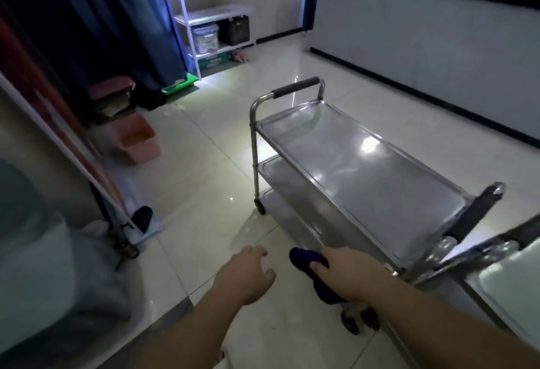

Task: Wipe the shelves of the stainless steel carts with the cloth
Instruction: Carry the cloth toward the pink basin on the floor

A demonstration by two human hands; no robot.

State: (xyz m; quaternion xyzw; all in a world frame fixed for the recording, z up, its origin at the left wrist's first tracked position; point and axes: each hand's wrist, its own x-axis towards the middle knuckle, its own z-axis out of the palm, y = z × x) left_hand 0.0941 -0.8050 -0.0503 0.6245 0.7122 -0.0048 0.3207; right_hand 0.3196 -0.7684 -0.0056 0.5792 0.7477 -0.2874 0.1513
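right hand [346, 271] grips the dark cloth [306, 260] low by the cart's [362, 164] near edge, around lower-shelf height; left hand [248, 276] hangs free over the floor, fingers loosely curled, holding nothing. i'd brace the cart frame with the left so the castors don't roll, then flatten the cloth and run long overlapping strokes, rims included.

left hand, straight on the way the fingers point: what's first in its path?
Probably nothing on the cart. The left hand points forward and down at bare floor tile, left of the cart's lower shelves. Depth is unclear.
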